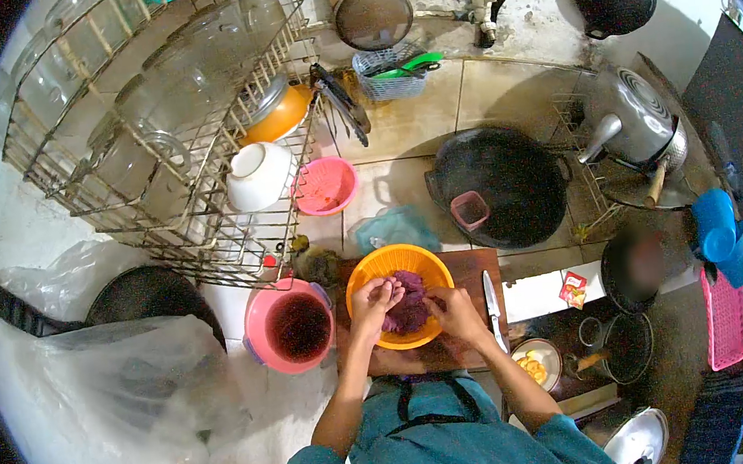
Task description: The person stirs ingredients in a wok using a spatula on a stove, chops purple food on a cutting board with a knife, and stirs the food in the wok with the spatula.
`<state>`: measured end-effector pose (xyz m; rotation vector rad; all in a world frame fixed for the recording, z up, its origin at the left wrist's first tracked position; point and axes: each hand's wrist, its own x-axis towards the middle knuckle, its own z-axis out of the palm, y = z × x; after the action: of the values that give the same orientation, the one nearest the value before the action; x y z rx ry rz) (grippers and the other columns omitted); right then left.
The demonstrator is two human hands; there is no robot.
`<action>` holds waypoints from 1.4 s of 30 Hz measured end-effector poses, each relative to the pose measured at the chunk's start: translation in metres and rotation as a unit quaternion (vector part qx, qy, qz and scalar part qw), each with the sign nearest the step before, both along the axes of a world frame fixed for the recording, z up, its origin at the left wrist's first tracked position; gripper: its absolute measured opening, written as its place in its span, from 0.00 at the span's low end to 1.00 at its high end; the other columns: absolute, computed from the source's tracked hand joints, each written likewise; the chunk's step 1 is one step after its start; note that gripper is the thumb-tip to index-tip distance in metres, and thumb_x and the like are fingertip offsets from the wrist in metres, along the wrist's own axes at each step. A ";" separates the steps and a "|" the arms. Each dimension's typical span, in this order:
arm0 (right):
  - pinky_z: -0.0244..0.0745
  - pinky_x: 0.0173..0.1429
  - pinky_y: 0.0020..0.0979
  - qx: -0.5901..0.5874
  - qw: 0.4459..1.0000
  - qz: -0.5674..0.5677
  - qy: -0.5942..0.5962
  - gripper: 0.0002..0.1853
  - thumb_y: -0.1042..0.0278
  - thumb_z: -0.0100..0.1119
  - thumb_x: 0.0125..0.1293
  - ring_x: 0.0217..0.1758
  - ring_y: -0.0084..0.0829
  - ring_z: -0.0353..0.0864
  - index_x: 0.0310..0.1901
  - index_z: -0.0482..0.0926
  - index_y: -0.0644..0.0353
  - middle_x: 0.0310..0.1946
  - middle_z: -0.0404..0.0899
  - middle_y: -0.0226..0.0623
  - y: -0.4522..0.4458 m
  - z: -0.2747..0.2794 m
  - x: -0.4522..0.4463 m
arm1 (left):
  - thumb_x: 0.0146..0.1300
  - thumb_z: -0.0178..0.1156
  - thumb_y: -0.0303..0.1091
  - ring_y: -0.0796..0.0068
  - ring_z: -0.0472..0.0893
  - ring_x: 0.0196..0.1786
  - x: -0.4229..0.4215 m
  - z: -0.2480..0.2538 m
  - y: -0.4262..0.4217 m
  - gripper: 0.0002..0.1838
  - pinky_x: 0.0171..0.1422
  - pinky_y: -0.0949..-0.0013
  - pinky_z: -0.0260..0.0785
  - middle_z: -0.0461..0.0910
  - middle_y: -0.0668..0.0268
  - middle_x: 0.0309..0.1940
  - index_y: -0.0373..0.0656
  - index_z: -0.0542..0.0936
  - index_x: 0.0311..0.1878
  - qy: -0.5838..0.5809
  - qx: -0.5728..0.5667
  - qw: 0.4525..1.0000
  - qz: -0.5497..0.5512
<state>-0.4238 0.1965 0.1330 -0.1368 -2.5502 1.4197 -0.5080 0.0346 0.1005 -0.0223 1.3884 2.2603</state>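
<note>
Head view: left hand (380,298), right hand (454,312) pinched, contents unclear, over orange basin (395,256) rim, clear of knife (492,303).

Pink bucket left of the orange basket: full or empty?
Not empty: dark reddish liquid shows inside the pink bucket. Its depth can't be told from this overhead view.

A brown board (469,278) carries an orange basin (396,257) and knife (492,306).

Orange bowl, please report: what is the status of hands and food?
Left hand, right hand: over orange bowl, grip unclear. Purple food: inside bowl, partly hidden by hands. Knife: right of bowl, not between hands and food.
</note>
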 end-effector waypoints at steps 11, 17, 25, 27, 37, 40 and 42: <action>0.74 0.39 0.38 0.000 0.999 0.032 -0.024 0.08 0.72 0.60 0.55 0.36 0.50 0.79 0.36 0.78 0.66 0.31 0.79 0.51 0.015 -0.019 -0.007 | 0.63 0.53 0.24 0.73 0.79 0.38 0.002 -0.039 0.017 0.07 0.47 0.70 0.77 0.76 0.61 0.39 0.32 0.73 0.43 0.150 -0.206 0.965 -0.064; 0.74 0.40 0.37 -0.016 0.997 0.071 -0.031 0.09 0.74 0.61 0.53 0.36 0.48 0.80 0.37 0.78 0.65 0.31 0.80 0.49 0.018 -0.023 -0.016 | 0.65 0.53 0.30 0.77 0.77 0.43 0.007 -0.021 0.025 0.09 0.50 0.67 0.75 0.76 0.63 0.40 0.35 0.74 0.44 -0.103 -0.110 0.987 -0.053; 0.74 0.38 0.34 0.008 1.000 -0.003 0.018 0.10 0.75 0.59 0.54 0.36 0.36 0.81 0.39 0.79 0.66 0.32 0.80 0.48 0.071 -0.009 -0.047 | 0.66 0.53 0.30 0.75 0.78 0.43 0.003 -0.044 0.014 0.09 0.49 0.70 0.75 0.76 0.63 0.40 0.34 0.74 0.44 -0.007 -0.113 0.990 -0.078; 0.74 0.37 0.33 -0.006 0.990 -0.141 0.008 0.09 0.74 0.58 0.55 0.34 0.35 0.81 0.38 0.79 0.65 0.32 0.80 0.48 0.120 -0.027 -0.072 | 0.63 0.55 0.27 0.75 0.79 0.41 0.002 -0.042 0.006 0.08 0.47 0.73 0.74 0.78 0.63 0.38 0.33 0.76 0.42 0.081 -0.216 0.969 -0.087; 0.73 0.50 0.42 0.126 0.906 -0.251 -0.318 0.29 0.49 0.65 0.50 0.49 0.50 0.77 0.44 0.72 0.66 0.43 0.78 0.53 0.236 -0.143 -0.151 | 0.59 0.59 0.28 0.61 0.78 0.48 0.003 -0.009 0.010 0.10 0.54 0.67 0.69 0.80 0.54 0.43 0.34 0.79 0.42 0.325 -0.432 0.836 -0.087; 0.73 0.51 0.41 0.100 0.901 -0.244 -0.345 0.28 0.50 0.64 0.50 0.49 0.49 0.77 0.45 0.72 0.64 0.44 0.77 0.53 0.230 -0.151 -0.153 | 0.58 0.59 0.28 0.65 0.81 0.43 0.006 -0.007 0.004 0.10 0.49 0.69 0.71 0.81 0.55 0.38 0.34 0.79 0.41 0.291 -0.416 0.861 -0.004; 0.74 0.50 0.41 0.096 0.894 -0.275 -0.340 0.27 0.51 0.63 0.50 0.49 0.47 0.78 0.46 0.72 0.63 0.45 0.77 0.52 0.229 -0.166 -0.154 | 0.58 0.60 0.28 0.68 0.82 0.38 0.006 -0.001 -0.004 0.09 0.45 0.71 0.72 0.82 0.55 0.35 0.33 0.79 0.40 0.248 -0.385 0.888 0.037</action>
<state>-0.5777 0.4252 -0.0334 -1.4157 -2.7657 0.9902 -0.5017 0.0310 0.1000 0.2617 2.5172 1.6674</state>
